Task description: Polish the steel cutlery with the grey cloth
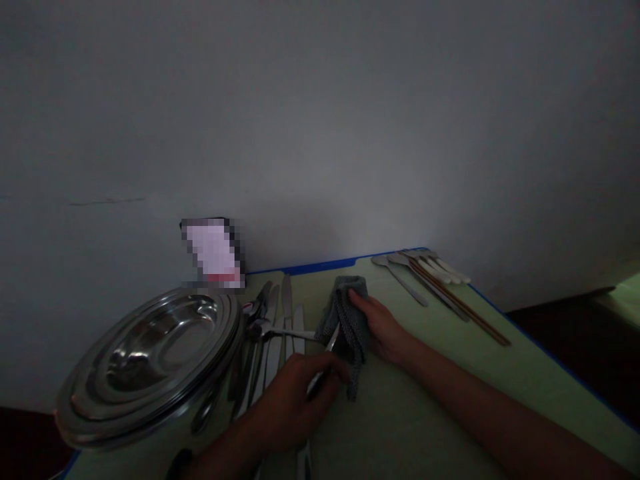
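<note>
My left hand [305,393] is closed around a shiny metal piece of cutlery [333,338]. The upper end of that piece runs into a folded grey cloth [353,283], so its kind cannot be made out. My right hand [383,327] grips the cloth from the right, thumb on top, with the fabric folded about the cutlery and one corner hanging down. Left of the cloth lie several table knives [286,297] and spoons [261,328], partly behind my left hand and forearm.
Stacked steel plates or shallow bowls [150,353] stand at the left. A propped phone [213,253], blurred, leans by the wall [320,133]. On the right lie a spoon [403,279], brown chopsticks [475,317] and several white-handled utensils [447,270]. The greenish table [415,407] has a blue edge.
</note>
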A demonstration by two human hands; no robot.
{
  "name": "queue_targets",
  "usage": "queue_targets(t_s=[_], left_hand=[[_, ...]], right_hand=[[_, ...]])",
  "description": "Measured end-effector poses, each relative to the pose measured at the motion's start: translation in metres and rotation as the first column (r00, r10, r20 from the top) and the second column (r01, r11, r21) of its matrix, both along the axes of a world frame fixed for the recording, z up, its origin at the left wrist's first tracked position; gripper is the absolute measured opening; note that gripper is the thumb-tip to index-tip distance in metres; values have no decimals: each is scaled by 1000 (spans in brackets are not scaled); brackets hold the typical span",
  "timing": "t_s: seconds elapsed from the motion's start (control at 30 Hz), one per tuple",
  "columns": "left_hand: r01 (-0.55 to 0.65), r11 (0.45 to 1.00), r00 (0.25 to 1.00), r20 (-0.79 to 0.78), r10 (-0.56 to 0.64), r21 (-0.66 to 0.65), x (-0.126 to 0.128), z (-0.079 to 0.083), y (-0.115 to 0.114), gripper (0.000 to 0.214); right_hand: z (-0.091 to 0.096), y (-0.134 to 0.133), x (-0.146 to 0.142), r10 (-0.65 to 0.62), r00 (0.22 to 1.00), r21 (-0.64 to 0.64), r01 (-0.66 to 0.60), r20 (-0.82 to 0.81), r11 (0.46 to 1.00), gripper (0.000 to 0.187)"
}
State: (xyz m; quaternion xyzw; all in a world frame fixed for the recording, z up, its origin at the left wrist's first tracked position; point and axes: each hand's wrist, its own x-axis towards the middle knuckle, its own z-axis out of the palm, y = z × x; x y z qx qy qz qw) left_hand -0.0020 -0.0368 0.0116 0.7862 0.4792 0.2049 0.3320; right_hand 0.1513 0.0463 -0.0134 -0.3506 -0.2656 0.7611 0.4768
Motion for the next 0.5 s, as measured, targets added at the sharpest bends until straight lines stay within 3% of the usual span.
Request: queue_targets(t_s=[0.33, 0.5], left_hand=[[-23, 999, 1000, -7, 24, 46, -1, -4, -1, 19], [-142, 990, 962, 232, 142, -15, -2, -6, -1, 20]], right_hand=[[-8, 6, 5, 148, 973, -47, -159, -176, 986, 39], [-4, 8, 8, 134, 963, -70, -155, -235, 986, 50]])
